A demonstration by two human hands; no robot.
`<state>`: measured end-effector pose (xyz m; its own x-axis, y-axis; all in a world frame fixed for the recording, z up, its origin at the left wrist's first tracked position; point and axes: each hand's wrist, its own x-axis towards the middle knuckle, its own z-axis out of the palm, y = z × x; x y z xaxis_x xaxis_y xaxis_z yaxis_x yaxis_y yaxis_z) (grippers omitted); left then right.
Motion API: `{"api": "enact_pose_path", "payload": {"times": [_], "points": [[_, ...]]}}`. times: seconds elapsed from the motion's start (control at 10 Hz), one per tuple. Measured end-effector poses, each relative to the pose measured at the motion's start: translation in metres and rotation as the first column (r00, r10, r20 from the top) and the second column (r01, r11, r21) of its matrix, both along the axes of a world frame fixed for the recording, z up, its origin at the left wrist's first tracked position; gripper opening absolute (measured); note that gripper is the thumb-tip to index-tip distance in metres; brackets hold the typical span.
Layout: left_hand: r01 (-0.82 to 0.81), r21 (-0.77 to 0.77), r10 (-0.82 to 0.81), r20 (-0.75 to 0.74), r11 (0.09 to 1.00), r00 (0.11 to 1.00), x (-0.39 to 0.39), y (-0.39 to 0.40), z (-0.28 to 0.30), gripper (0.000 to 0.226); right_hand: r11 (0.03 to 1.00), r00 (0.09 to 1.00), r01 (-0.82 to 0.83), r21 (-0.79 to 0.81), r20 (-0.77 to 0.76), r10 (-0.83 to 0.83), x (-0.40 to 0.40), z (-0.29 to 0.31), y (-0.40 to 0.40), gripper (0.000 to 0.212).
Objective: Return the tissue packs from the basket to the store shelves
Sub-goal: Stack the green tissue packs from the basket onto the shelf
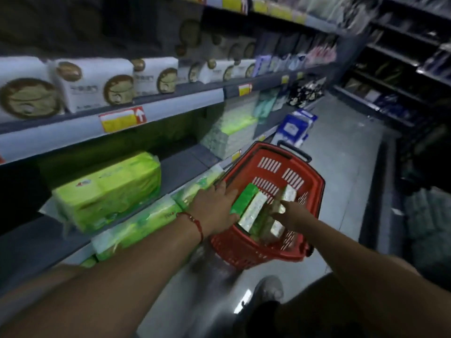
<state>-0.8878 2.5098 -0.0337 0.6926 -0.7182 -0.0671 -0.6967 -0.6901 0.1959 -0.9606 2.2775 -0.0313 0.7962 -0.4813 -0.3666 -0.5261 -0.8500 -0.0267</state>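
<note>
A red plastic basket (310, 215) stands on the floor beside the shelves, holding several tissue packs. A bright green pack (245, 198) lies at its left, a pale patterned pack (252, 211) next to it, more to the right. My left hand (214, 208), a red string on its wrist, is spread over the basket's left rim with fingers touching the green pack. My right hand (291, 214) reaches into the basket, fingers apart, over the right-hand packs (289, 194). Neither hand has closed on a pack.
Large green tissue bundles (109, 189) fill the low shelves at left. White packs (92, 84) line the shelf above. A blue-and-white pack (296, 125) stands on the floor beyond the basket. My shoe (267, 291) is near the basket. Dark shelving (395, 76) borders the aisle's right side.
</note>
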Motion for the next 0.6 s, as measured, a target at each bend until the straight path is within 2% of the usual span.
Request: {"api": "enact_pose_path", "payload": {"times": [0.3,0.4,0.5,0.6], "points": [[0.014,0.127,-0.005,-0.073,0.992,0.997,0.029,-0.037,-0.039,0.073,0.951,0.976,0.21,0.229,-0.099,-0.192,0.029,-0.084,-0.032,0.041],[0.029,0.172,-0.015,-0.086,0.985,0.996,0.033,-0.045,-0.053,0.071,0.936,0.965,0.261,0.236,-0.09,-0.246,0.036,-0.108,-0.049,0.041],[0.03,0.154,-0.016,-0.087,0.988,0.996,0.034,-0.047,-0.067,0.065,0.924,0.937,0.349,0.159,-0.092,-0.338,0.044,-0.131,-0.07,0.057],[0.028,0.124,-0.02,-0.071,0.992,0.997,0.033,-0.048,-0.076,0.063,0.791,0.815,0.568,0.229,-0.026,-0.578,0.053,-0.135,-0.068,0.091]]}}
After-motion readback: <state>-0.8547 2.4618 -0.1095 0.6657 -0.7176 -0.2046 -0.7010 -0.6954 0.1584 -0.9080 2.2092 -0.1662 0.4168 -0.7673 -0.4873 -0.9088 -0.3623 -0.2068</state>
